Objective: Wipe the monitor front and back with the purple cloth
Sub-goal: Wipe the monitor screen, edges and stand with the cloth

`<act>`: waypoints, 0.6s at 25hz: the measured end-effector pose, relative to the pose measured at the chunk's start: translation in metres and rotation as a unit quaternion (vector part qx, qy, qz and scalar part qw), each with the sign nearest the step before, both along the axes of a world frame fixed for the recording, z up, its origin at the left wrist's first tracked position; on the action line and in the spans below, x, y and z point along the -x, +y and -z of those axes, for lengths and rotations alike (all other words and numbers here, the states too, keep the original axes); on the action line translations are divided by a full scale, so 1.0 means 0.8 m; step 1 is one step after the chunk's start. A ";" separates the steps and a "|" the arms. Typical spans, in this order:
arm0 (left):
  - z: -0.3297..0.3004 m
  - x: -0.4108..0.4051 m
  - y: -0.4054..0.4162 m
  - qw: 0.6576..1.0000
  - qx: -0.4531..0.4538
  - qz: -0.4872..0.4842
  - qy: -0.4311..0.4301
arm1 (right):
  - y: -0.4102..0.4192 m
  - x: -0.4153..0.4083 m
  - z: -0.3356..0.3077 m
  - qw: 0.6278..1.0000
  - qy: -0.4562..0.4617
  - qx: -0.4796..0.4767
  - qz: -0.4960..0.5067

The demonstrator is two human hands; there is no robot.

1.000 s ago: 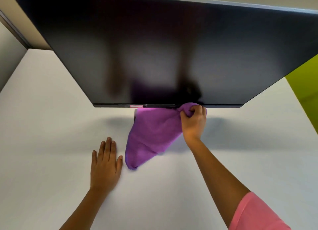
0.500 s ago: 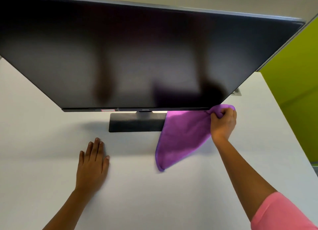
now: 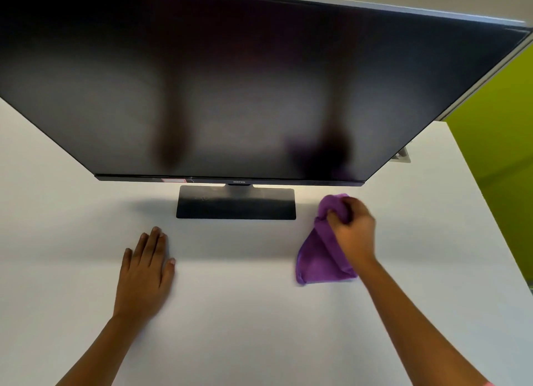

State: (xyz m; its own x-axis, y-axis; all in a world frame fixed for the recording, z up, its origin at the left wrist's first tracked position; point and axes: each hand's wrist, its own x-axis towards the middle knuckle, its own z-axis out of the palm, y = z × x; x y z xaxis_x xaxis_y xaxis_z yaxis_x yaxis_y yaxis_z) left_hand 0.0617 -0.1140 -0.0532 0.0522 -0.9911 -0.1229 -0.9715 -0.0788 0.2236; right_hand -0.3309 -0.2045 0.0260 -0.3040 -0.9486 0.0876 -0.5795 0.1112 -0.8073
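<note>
A large black monitor [image 3: 230, 82] with a dark screen fills the top of the head view, standing on a flat black base [image 3: 236, 204]. My right hand [image 3: 353, 230] grips the bunched purple cloth [image 3: 318, 255] just below the screen's lower right corner, apart from the bezel; the cloth hangs down to the desk. My left hand [image 3: 145, 270] rests flat, fingers straight, on the white desk [image 3: 245, 313] in front of the base, to its left. The monitor's back is hidden.
A green wall [image 3: 501, 143] runs along the desk's right edge. A small grey fitting [image 3: 402, 154] sits on the desk behind the monitor's right corner. The monitor overhangs the far half of the desk.
My right hand has come off the monitor's bottom edge and dropped toward the desk with the cloth, after sliding right along that edge. My left hand stayed flat on the desk.
</note>
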 end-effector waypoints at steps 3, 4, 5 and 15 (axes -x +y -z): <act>0.002 -0.001 -0.001 1.000 0.007 -0.003 0.002 | -0.002 -0.049 0.034 0.998 0.047 -0.006 -0.034; 0.004 -0.002 -0.002 1.000 0.009 -0.002 0.002 | -0.010 -0.059 0.041 0.996 0.087 0.014 -0.019; 0.005 -0.002 -0.002 1.000 0.011 -0.002 0.003 | -0.018 -0.067 0.047 0.990 0.136 0.021 -0.010; 0.009 -0.003 0.001 1.000 0.022 -0.004 0.013 | -0.046 -0.109 0.096 0.915 0.369 -0.102 -0.126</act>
State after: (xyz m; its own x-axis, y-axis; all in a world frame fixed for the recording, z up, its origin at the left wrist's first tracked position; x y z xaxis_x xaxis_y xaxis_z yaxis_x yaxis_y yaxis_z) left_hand 0.0638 -0.1132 -0.0601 0.0567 -0.9951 -0.0810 -0.9647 -0.0755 0.2525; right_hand -0.2438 -0.2412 -0.0505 -0.0031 -1.0000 -0.0058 -0.9867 0.0040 -0.1626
